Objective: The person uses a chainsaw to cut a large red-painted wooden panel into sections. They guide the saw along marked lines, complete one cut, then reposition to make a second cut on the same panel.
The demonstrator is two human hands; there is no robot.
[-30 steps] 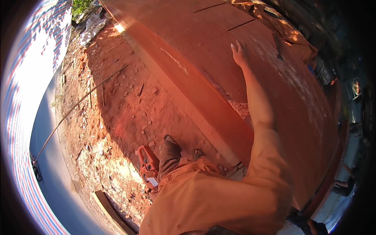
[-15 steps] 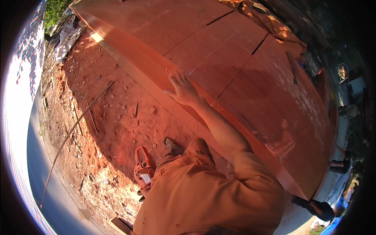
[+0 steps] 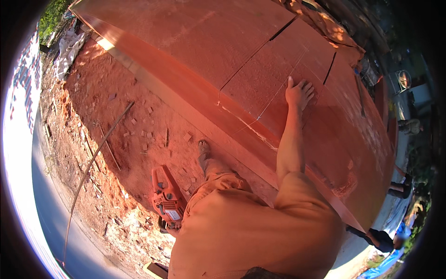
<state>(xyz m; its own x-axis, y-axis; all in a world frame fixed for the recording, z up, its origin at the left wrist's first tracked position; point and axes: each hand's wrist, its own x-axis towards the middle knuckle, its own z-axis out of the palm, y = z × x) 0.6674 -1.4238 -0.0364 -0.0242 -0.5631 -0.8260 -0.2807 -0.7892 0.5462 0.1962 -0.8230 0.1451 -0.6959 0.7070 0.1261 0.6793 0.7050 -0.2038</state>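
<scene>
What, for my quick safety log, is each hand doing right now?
Left hand: closed on the orange power tool, partly hidden.
Right hand: open, holding nothing, at the reddish slab's top; firm contact cannot be told.

I count one red slab (image 3: pixel 253 86) from ten to four o'clock, two dark slots (image 3: pixel 283 29) at one and two, one power tool (image 3: pixel 168 199) at seven, one pole (image 3: pixel 95 154) at nine, two hands (image 3: pixel 298 94), at two and seven.

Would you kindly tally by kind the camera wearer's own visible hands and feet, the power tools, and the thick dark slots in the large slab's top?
Right hand and left hand: 2
Foot: 1
Orange power tool: 1
Thick dark slots in the slab: 2
Total: 6
</scene>
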